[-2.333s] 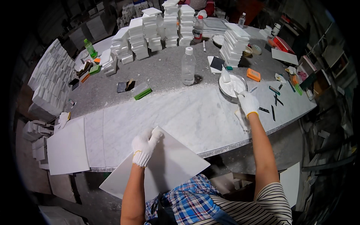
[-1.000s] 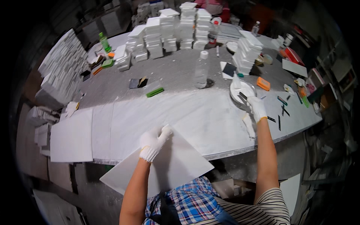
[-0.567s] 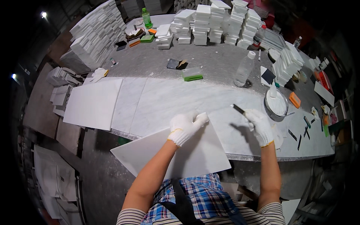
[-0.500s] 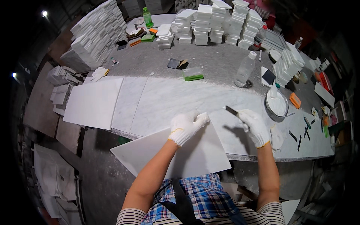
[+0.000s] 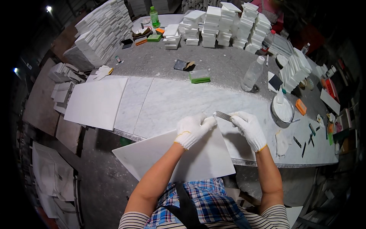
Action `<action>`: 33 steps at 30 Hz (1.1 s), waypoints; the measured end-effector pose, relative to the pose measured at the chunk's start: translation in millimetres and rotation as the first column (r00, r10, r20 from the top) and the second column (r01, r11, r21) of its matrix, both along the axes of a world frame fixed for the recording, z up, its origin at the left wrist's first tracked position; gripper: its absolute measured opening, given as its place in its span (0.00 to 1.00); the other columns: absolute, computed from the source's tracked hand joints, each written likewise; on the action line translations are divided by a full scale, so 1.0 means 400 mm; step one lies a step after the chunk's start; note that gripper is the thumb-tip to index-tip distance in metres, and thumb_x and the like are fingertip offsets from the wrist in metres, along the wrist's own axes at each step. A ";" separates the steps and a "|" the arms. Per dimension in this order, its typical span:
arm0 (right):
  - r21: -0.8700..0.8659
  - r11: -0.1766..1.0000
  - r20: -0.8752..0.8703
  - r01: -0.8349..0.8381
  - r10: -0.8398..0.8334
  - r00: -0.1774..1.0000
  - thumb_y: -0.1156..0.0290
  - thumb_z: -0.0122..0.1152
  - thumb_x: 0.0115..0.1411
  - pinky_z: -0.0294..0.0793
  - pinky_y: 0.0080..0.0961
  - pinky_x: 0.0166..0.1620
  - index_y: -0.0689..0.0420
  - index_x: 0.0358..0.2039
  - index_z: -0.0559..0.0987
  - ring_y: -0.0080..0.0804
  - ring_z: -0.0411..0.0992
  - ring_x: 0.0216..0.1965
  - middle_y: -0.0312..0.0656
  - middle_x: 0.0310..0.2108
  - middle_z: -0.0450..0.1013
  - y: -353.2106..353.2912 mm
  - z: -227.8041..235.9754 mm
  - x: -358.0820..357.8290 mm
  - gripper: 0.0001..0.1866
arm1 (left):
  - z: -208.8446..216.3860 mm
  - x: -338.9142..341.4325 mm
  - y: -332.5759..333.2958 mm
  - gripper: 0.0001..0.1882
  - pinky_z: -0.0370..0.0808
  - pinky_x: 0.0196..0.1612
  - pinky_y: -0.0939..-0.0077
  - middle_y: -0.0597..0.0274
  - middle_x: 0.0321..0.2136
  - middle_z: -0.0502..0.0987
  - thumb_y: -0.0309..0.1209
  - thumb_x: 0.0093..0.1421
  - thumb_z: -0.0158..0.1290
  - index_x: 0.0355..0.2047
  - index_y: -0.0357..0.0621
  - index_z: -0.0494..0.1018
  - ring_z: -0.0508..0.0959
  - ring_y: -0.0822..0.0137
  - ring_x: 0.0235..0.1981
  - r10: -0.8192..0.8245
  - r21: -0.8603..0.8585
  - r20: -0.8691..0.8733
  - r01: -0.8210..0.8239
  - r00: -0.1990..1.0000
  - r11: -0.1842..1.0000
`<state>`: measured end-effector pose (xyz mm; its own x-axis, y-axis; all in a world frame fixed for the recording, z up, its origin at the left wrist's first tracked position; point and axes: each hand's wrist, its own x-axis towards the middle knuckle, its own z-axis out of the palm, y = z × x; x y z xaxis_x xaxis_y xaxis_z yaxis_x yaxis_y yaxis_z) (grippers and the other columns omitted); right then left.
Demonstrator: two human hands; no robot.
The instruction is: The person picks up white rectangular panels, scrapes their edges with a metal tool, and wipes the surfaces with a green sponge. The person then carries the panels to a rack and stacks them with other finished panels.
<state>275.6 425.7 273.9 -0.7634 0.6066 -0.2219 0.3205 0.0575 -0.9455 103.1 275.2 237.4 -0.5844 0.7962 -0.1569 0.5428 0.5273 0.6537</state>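
Head view: both hands gloved in white knit with yellow cuff edging. Left hand (image 5: pixel 193 129) closed on the far corner of a flat, pale white, square-cornered slab (image 5: pixel 206 160), thumb toward the right-hand edge. Slab position: over the near edge of the tabletop (image 5: pixel 183 97), one corner pointing away, its near side by the blue plaid apron (image 5: pixel 198 202).

Right hand (image 5: pixel 249 129) narrow, fingers pinching a thin, dark grey, strip-shaped metal blade (image 5: pixel 223 116). Blade directed leftward; a small white dab shows at its tip, right beside the left thumb and the slab's far corner. Contact between tip and slab: cannot tell.

To the right of the hands: round metal bowl (image 5: pixel 281 121) containing white paste (image 5: pixel 283 112), with a white nozzle-shaped piece (image 5: pixel 280 97) standing in it. Just beside the bowl, an orange rectangular box (image 5: pixel 301 107); nearer the person, a crumpled white cloth (image 5: pixel 281 142) and several short black strips (image 5: pixel 297 142).

Beyond the hands: tall clear plastic bottle (image 5: pixel 253 74) with white cap, upright; clear box with green edge (image 5: pixel 199 77). Left: second white rectangular slab (image 5: pixel 95 102), lying flat, partly overhanging the near edge.
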 end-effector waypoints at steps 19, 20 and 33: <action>0.100 0.994 -0.019 0.040 -0.038 0.999 0.64 0.57 0.61 0.67 0.19 0.29 0.60 0.41 0.83 0.19 0.68 0.27 0.34 0.26 0.75 -0.017 0.005 0.000 0.15 | 0.014 0.003 0.001 0.30 0.73 0.32 0.63 0.56 0.23 0.81 0.65 0.55 0.48 0.26 0.52 0.82 0.81 0.55 0.28 0.015 -0.007 0.031 -0.015 0.999 1.000; 0.119 0.992 -0.027 0.028 -0.025 0.999 0.64 0.58 0.61 0.69 0.19 0.30 0.60 0.42 0.83 0.19 0.69 0.28 0.34 0.26 0.74 -0.016 0.002 0.000 0.15 | 0.011 0.002 0.001 0.30 0.73 0.32 0.63 0.56 0.23 0.81 0.65 0.55 0.48 0.26 0.52 0.82 0.81 0.54 0.28 0.014 -0.012 0.016 -0.014 1.000 1.000; 0.185 0.982 -0.010 0.041 -0.039 0.999 0.67 0.59 0.61 0.73 0.21 0.36 0.62 0.43 0.82 0.21 0.72 0.31 0.38 0.30 0.78 -0.012 0.003 0.006 0.14 | 0.019 0.004 0.002 0.30 0.74 0.33 0.62 0.53 0.25 0.81 0.65 0.56 0.47 0.29 0.53 0.82 0.81 0.52 0.29 -0.009 -0.037 -0.004 0.009 1.000 0.999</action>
<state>277.9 421.1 274.9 -0.7388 0.6668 -0.0979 0.3199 0.2191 -0.9218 104.8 276.0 245.0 -0.5776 0.7953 -0.1838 0.5507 0.5459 0.6315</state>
